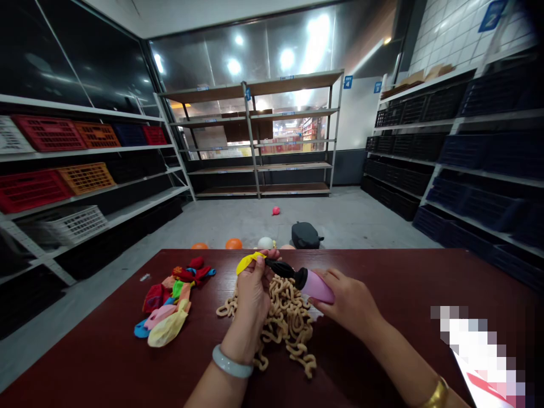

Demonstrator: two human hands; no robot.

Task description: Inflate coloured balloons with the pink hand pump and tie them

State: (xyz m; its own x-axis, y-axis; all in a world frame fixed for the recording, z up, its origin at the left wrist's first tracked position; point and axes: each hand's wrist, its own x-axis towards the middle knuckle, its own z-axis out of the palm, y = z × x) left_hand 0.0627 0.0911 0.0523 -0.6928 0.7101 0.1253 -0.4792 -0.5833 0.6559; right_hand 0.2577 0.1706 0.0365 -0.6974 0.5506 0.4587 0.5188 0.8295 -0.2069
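Observation:
My left hand [254, 283], wearing a pale bangle, pinches a limp yellow balloon [248, 263] near the middle of the table. In my right hand [351, 300] is a pink balloon pump [318, 286], its black nozzle [280, 268] pointing left. The nozzle tip meets the balloon's neck at my left fingers; how far in it sits is hidden. Under both hands lies a heap of beige curly pieces [287, 317], partly covered by my left forearm. Several deflated balloons [168, 331] in mixed colours form a loose pile to the left.
The dark red table [374, 362] bears a partly blurred white and red item [484, 362] at right. Beyond its far edge, orange balloons [233, 243], a dark grey bag-like object [305, 234] and a small pink balloon [276, 211] rest on the floor. Shelves with crates [85, 178] line both sides.

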